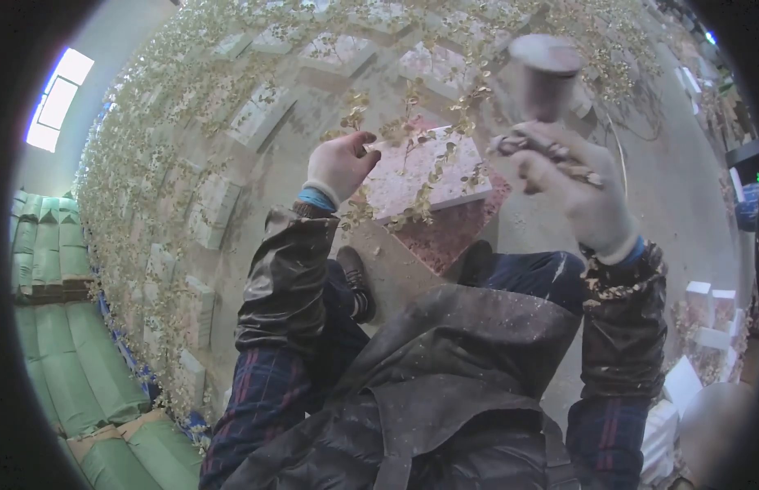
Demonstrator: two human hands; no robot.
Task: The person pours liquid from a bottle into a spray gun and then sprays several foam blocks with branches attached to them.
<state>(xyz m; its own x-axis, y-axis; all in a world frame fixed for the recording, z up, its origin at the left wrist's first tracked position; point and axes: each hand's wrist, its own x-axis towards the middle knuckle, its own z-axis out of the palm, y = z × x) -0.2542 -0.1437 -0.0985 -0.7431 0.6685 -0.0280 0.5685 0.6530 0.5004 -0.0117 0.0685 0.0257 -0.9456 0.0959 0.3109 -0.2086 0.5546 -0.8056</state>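
Okay, right hand [587, 184] curled just below a blurred cup [547, 77], contents unclear; left hand [340, 166] half-curled by leafy sprigs [412, 159], can't tell either's grip.

A bright window of pale panes with a dark frame [59, 100] breaks the plain grey wall [118, 41] at the upper left. Below it, stuffed green sacks [85, 351] lie stacked along the left side. The dusty grey concrete floor [281, 171] spreads across the middle, with white rectangular blocks [216, 214] set about it in rows.
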